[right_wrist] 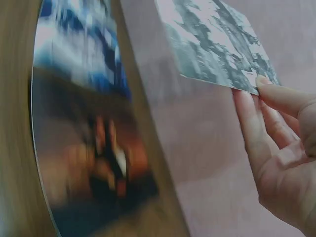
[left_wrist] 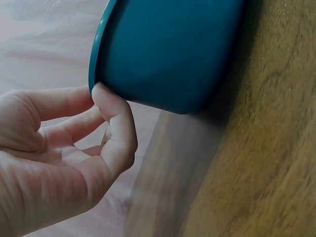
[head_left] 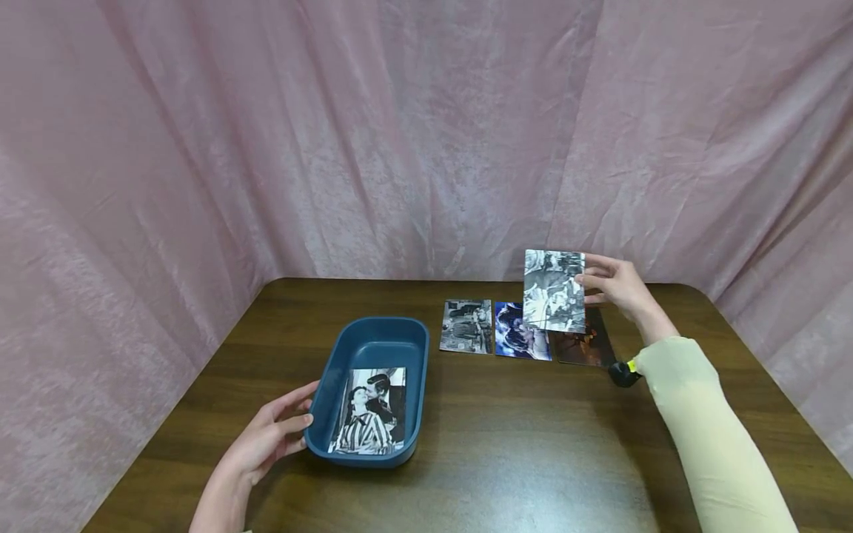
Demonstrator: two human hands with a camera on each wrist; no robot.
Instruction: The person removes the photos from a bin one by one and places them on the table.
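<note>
The left hand (head_left: 269, 437) rests loosely curled, thumb tip touching the rim of a blue tray (head_left: 346, 348), seemingly steadying it; 1 black-and-white photo (head_left: 370, 411) lies inside; right of the tray, 3 photos (head_left: 520, 332) sit in a row; above them the right hand (head_left: 616, 285) pinches a lifted grey photo (head_left: 554, 290) by its edge.

The lifted photo (head_left: 554, 290) hides part of the dark photo (head_left: 586, 344); right-wrist table photos are blurred.
</note>
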